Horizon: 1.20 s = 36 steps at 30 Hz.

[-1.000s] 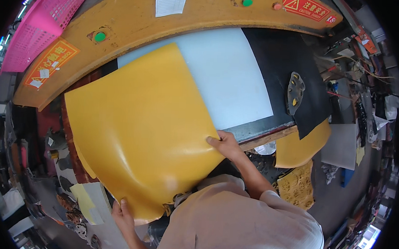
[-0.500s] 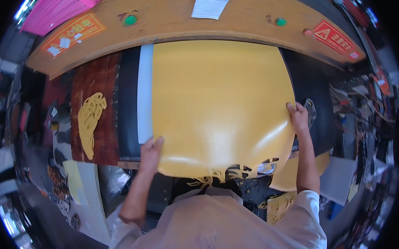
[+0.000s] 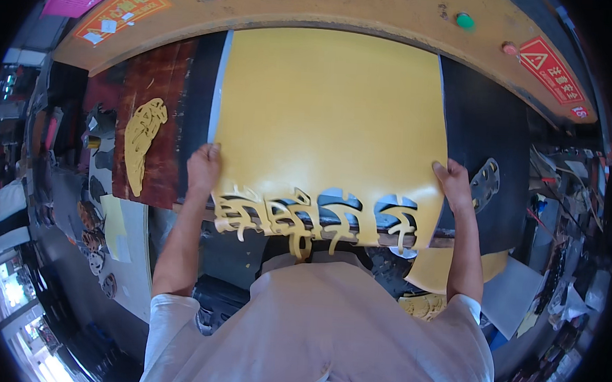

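Observation:
A large smooth yellow sheet [image 3: 331, 116] lies over the black cutting board [image 3: 204, 96], its near edge full of curved cut-outs with strips dangling past the board's front edge. My left hand [image 3: 204, 168] is closed on the sheet's left edge. On the right edge my right hand [image 3: 454, 185] pinches the sheet, thumb on top. A pale sheet [image 3: 220, 96] shows as a narrow strip beneath the yellow one. Just beyond my right hand rests a dark metal cutting die [image 3: 487, 183], curved, with openings inside.
Yellow cut-out pieces [image 3: 142, 141] lie stacked on the reddish-brown board at left. An orange machine beam [image 3: 371, 11] crosses the far side, with green buttons [image 3: 465, 21] on it. Yellow offcuts [image 3: 440, 267] and a grey sheet [image 3: 511, 295] sit below the right side.
The yellow sheet now lies flatter, its bulge gone and the row of cut-outs in view. My left hand moved up along the left edge. My right hand stays at the right edge.

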Each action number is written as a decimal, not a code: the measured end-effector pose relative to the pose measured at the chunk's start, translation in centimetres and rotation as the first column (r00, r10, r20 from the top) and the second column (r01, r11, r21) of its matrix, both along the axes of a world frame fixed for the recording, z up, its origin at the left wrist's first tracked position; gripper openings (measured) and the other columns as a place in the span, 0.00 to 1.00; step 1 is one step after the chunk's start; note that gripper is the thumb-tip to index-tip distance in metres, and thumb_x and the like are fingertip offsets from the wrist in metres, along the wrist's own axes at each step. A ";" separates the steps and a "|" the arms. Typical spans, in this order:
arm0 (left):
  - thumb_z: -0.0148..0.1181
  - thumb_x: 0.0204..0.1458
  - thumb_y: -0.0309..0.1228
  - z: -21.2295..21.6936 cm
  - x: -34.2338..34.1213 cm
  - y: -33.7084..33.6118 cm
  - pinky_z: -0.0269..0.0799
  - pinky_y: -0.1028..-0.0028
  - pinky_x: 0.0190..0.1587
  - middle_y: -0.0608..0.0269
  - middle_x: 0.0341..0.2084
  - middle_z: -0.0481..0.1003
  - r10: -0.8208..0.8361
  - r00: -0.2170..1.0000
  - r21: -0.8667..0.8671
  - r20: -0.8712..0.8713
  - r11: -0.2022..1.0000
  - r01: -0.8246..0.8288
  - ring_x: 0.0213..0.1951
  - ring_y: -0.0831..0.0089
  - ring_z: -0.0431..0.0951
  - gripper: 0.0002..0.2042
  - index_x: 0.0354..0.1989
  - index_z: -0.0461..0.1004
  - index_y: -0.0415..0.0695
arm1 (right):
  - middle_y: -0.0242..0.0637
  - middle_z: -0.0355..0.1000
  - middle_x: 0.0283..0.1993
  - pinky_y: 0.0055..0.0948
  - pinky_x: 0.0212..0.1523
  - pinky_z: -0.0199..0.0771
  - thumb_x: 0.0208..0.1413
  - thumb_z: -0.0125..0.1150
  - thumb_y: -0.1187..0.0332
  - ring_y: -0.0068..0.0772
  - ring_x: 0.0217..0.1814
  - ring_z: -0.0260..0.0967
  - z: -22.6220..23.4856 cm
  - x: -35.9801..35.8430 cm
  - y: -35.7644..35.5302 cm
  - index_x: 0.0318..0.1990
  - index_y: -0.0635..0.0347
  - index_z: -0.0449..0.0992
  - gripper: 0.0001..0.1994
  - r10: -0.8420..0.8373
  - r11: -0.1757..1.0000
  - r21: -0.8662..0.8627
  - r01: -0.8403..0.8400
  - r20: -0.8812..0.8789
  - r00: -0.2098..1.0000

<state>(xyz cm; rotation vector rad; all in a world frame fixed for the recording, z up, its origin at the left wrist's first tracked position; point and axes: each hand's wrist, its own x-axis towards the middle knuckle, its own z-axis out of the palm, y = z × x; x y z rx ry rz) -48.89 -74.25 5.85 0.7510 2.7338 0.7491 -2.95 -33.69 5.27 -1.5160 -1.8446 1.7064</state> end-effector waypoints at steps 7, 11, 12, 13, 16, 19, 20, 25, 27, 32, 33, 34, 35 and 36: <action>0.55 0.69 0.42 -0.8 -3.0 2.7 0.77 0.51 0.52 0.37 0.42 0.82 0.094 0.994 -0.018 -0.049 0.995 -0.095 0.48 0.38 0.82 0.16 0.50 0.82 0.42 | 0.34 0.83 0.37 0.26 0.40 0.76 0.69 0.65 0.63 0.19 0.36 0.74 -1.6 -2.1 -0.6 0.47 0.70 0.84 0.15 -0.035 0.994 0.104 0.032 0.028 0.999; 0.56 0.68 0.40 -1.1 -1.9 1.3 0.76 0.49 0.54 0.38 0.43 0.82 0.002 0.993 -0.039 -0.119 0.999 -0.007 0.49 0.37 0.82 0.17 0.54 0.81 0.42 | 0.42 0.85 0.39 0.32 0.41 0.79 0.67 0.65 0.62 0.25 0.37 0.79 -1.5 -1.0 -1.9 0.47 0.69 0.84 0.15 -0.007 0.970 0.241 -0.020 0.110 0.994; 0.56 0.67 0.39 -1.2 -1.7 1.1 0.76 0.49 0.53 0.38 0.43 0.82 -0.023 0.985 -0.061 -0.169 0.998 0.013 0.48 0.37 0.82 0.16 0.53 0.81 0.42 | 0.44 0.85 0.39 0.32 0.43 0.79 0.66 0.65 0.61 0.29 0.38 0.80 -1.3 -0.7 -1.8 0.48 0.68 0.84 0.16 0.048 0.960 0.261 -0.106 0.218 0.975; 0.57 0.67 0.38 -1.3 -1.5 0.9 0.76 0.48 0.53 0.38 0.44 0.82 -0.057 0.969 -0.089 -0.241 0.995 0.037 0.48 0.36 0.81 0.15 0.52 0.81 0.40 | 0.47 0.84 0.38 0.33 0.45 0.79 0.66 0.65 0.60 0.34 0.39 0.82 -0.7 -0.2 -1.3 0.49 0.66 0.84 0.16 0.079 0.937 0.302 -0.174 0.305 0.949; 0.61 0.64 0.36 -2.3 -0.5 1.3 0.69 0.51 0.65 0.39 0.61 0.73 -0.075 0.910 -0.167 -0.409 0.986 0.006 0.62 0.41 0.72 0.25 0.67 0.70 0.36 | 0.54 0.83 0.47 0.39 0.57 0.78 0.62 0.68 0.51 0.47 0.52 0.81 1.3 2.3 0.2 0.54 0.63 0.84 0.24 -0.131 0.888 0.459 -0.031 0.317 0.939; 0.57 0.68 0.40 -4.1 1.3 1.8 0.65 0.52 0.70 0.33 0.66 0.70 -0.071 0.955 -0.030 -0.289 0.997 0.065 0.68 0.39 0.69 0.29 0.71 0.66 0.33 | 0.58 0.64 0.76 0.47 0.76 0.64 0.58 0.67 0.40 0.62 0.77 0.62 2.7 6.2 3.4 0.71 0.53 0.74 0.39 -0.351 0.801 0.590 -0.100 0.598 0.721; 0.56 0.68 0.40 -4.6 1.8 1.9 0.64 0.52 0.71 0.33 0.67 0.69 -0.064 0.933 -0.016 -0.355 0.998 0.063 0.68 0.39 0.69 0.29 0.71 0.66 0.32 | 0.57 0.59 0.79 0.49 0.77 0.61 0.56 0.68 0.38 0.64 0.79 0.58 2.4 7.5 4.0 0.74 0.52 0.70 0.42 -0.354 0.847 0.529 -0.064 0.648 0.674; 0.55 0.67 0.41 -5.7 2.9 2.1 0.61 0.53 0.74 0.39 0.70 0.69 0.025 0.897 -0.134 -0.442 0.986 -0.094 0.71 0.45 0.68 0.30 0.73 0.66 0.34 | 0.55 0.58 0.78 0.55 0.75 0.65 0.47 0.71 0.32 0.67 0.77 0.60 -3.2 9.6 7.1 0.79 0.40 0.63 0.52 -0.388 0.890 0.457 0.000 0.756 0.528; 0.57 0.65 0.42 -5.3 2.9 2.1 0.63 0.53 0.73 0.38 0.68 0.70 0.035 0.901 -0.078 -0.433 0.994 -0.076 0.69 0.43 0.69 0.31 0.72 0.66 0.34 | 0.53 0.56 0.79 0.56 0.75 0.65 0.44 0.72 0.32 0.65 0.77 0.61 -5.2 10.7 7.9 0.79 0.32 0.62 0.52 -0.485 0.815 0.579 0.020 0.662 0.571; 0.56 0.64 0.41 -5.4 2.8 2.2 0.66 0.50 0.68 0.39 0.66 0.71 0.071 0.892 -0.002 -0.447 0.997 -0.080 0.65 0.44 0.72 0.30 0.70 0.67 0.33 | 0.54 0.71 0.67 0.44 0.71 0.69 0.42 0.75 0.50 0.55 0.69 0.72 -5.0 11.4 9.5 0.69 0.53 0.77 0.42 -0.470 0.744 0.659 0.116 0.391 0.792; 0.55 0.64 0.41 -5.6 2.9 2.1 0.66 0.49 0.67 0.39 0.66 0.70 0.060 0.887 -0.004 -0.458 0.998 -0.070 0.65 0.45 0.71 0.30 0.70 0.67 0.33 | 0.54 0.77 0.60 0.41 0.68 0.71 0.42 0.75 0.53 0.53 0.65 0.76 -3.9 10.4 9.3 0.67 0.60 0.78 0.41 -0.457 0.746 0.645 0.166 0.313 0.833; 0.53 0.65 0.40 -5.7 3.0 2.0 0.65 0.49 0.68 0.41 0.67 0.69 0.066 0.898 0.010 -0.435 0.998 -0.068 0.66 0.47 0.70 0.29 0.70 0.66 0.34 | 0.54 0.79 0.57 0.40 0.67 0.72 0.42 0.75 0.55 0.51 0.63 0.77 -2.2 8.9 8.8 0.66 0.64 0.78 0.40 -0.382 0.724 0.680 0.119 0.252 0.889; 0.53 0.66 0.40 -5.8 3.1 2.0 0.64 0.49 0.68 0.41 0.67 0.69 0.079 0.907 -0.003 -0.413 0.996 -0.088 0.66 0.47 0.70 0.29 0.70 0.66 0.34 | 0.54 0.81 0.54 0.39 0.66 0.73 0.42 0.74 0.56 0.49 0.61 0.78 0.1 7.7 7.2 0.64 0.67 0.78 0.39 -0.337 0.726 0.680 0.102 0.223 0.915; 0.53 0.66 0.40 -5.8 3.1 2.0 0.64 0.49 0.68 0.41 0.67 0.69 0.076 0.908 -0.005 -0.413 0.996 -0.086 0.66 0.47 0.70 0.29 0.71 0.66 0.34 | 0.53 0.82 0.50 0.38 0.65 0.74 0.43 0.74 0.58 0.47 0.58 0.79 2.5 5.9 5.2 0.63 0.70 0.79 0.37 -0.300 0.721 0.686 0.095 0.186 0.936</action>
